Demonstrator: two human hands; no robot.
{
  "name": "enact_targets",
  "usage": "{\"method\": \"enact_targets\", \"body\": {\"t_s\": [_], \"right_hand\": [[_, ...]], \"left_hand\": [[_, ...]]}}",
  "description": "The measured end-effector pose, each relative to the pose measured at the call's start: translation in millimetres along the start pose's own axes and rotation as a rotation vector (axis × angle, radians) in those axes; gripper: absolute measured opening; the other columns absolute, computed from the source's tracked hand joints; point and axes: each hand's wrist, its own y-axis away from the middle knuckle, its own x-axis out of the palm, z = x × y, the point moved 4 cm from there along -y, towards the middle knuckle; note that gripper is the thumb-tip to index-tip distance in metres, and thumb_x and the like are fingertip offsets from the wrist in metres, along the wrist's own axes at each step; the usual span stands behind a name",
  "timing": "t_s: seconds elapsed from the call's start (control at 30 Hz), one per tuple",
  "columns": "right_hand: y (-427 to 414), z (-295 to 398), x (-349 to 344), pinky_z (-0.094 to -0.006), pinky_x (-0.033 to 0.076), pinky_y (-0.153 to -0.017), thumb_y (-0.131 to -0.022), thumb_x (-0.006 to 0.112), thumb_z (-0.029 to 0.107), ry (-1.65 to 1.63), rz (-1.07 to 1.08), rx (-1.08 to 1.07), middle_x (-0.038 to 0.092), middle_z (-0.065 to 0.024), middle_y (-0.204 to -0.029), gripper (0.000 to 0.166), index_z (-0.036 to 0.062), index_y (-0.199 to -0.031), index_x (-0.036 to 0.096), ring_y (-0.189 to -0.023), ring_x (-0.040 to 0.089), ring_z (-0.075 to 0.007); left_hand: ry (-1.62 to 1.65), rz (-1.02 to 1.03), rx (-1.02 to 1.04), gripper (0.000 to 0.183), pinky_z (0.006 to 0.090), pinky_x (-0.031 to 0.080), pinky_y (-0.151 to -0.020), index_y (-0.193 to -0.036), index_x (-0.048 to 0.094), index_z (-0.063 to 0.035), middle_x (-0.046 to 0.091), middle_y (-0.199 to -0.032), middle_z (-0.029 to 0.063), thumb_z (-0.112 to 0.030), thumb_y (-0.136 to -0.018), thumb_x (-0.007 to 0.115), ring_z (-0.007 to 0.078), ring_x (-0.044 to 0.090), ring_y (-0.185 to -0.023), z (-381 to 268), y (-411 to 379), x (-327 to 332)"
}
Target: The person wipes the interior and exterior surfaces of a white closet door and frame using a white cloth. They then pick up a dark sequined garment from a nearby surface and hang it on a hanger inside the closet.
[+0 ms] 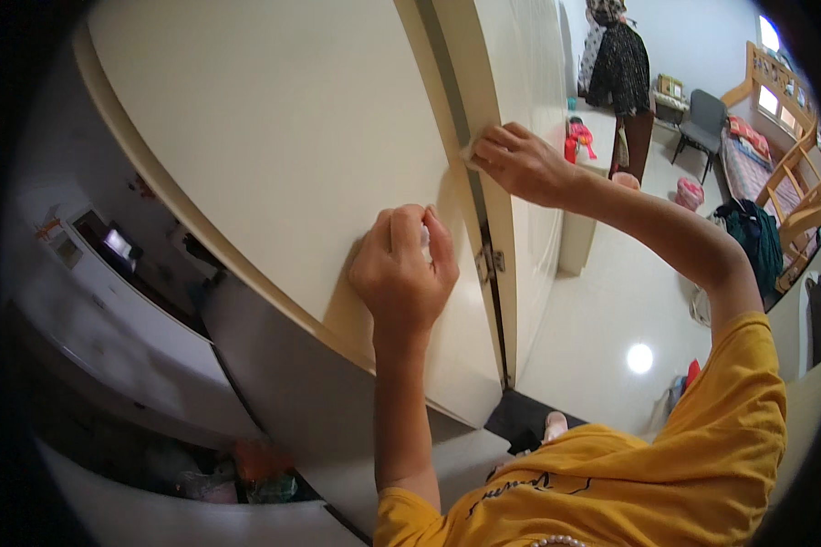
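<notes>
Before me stands a cream door (267, 137), its hinged edge beside the cream door frame (503, 205). A metal hinge (489, 263) shows in the gap, below my right hand. My right hand (523, 164) pinches a small pale cloth or pad (471, 157) against the frame's edge; the fingers partly hide it. Lower and to the left, my left hand (405, 263) is curled in front of the door face. A small whitish, translucent thing (425, 239) shows between its thumb and fingers, mostly hidden, and I cannot tell what it is.
Right of the frame, a room has a pale tiled floor (575, 321), a grey chair (703, 119), a wooden bunk bed (797, 171) and dark hanging garments (619, 68). A pink bag (689, 193) sits on that floor. On the dim left, plastic bags (267, 465) lie low down.
</notes>
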Motion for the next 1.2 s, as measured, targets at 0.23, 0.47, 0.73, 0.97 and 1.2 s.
{"method": "enact_targets", "body": {"t_s": [0.23, 0.47, 0.73, 0.97, 1.2], "right_hand": [[-14, -6, -16, -0.0327, 0.039, -0.083, -0.074, 0.062, 0.011, 0.128, -0.112, 0.118, 0.052, -0.0013, -0.102, 0.029, 0.009, -0.103, 0.061, -0.103, 0.048, -0.0171], [95, 89, 56, -0.031, 0.041, -0.076, -0.07, 0.061, 0.007, 0.056, 0.015, 0.142, 0.048, -0.0042, -0.095, 0.027, 0.002, -0.097, 0.061, -0.101, 0.048, -0.0181], [100, 82, 51, -0.0308, 0.042, -0.076, -0.071, 0.06, 0.008, 0.034, -0.003, 0.164, 0.051, -0.0056, -0.095, 0.026, 0.003, -0.096, 0.061, -0.094, 0.051, -0.0198], [171, 121, 86, -0.0315, 0.045, -0.075, -0.077, 0.059, 0.007, -0.268, 0.259, 0.319, 0.048, -0.0072, -0.086, 0.016, 0.0, -0.091, 0.06, -0.087, 0.05, -0.0227], [161, 133, 75, -0.0317, 0.045, -0.075, -0.075, 0.059, 0.007, -0.198, 0.007, 0.379, 0.046, -0.0062, -0.091, 0.023, 0.0033, -0.097, 0.062, -0.088, 0.049, -0.0222]], "left_hand": [[-0.041, 0.063, -0.055, 0.01, 0.0298, 0.04, -0.041, -0.074, 0.052, -0.0073, 0.052, -0.062, 0.0039, -0.006, -0.075, 0.061, 0.0202, 0.051, -0.048, -2, 33, -20], [-0.039, 0.126, -0.077, 0.012, 0.0307, 0.039, -0.042, -0.072, 0.05, -0.008, 0.051, -0.061, 0.0038, -0.005, -0.075, 0.061, 0.0206, 0.051, -0.048, -6, 60, -22], [0.011, 0.244, -0.156, 0.01, 0.033, 0.041, -0.045, -0.074, 0.052, -0.0073, 0.055, -0.064, 0.0059, -0.006, -0.076, 0.061, 0.024, 0.054, -0.052, -6, 92, -34], [0.091, 0.217, -0.153, 0.012, 0.0316, 0.039, -0.041, -0.071, 0.05, -0.008, 0.054, -0.062, 0.0039, -0.005, -0.074, 0.061, 0.0215, 0.052, -0.048, -17, 102, -15], [0.075, 0.311, -0.265, 0.008, 0.034, 0.044, -0.05, -0.074, 0.053, -0.0062, 0.056, -0.066, 0.0068, -0.007, -0.077, 0.061, 0.026, 0.056, -0.056, -7, 122, -5]]}}
